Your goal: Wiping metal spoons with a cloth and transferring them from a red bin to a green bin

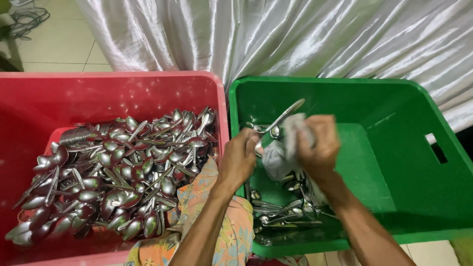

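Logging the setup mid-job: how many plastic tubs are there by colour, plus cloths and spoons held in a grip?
Red rectangular plastic tub, heaped with metal spoons: 1
Green rectangular plastic tub, a few spoons inside: 1
Grey cloth in right hand: 1
Shiny metal spoon in left hand grip: 1
Total: 4
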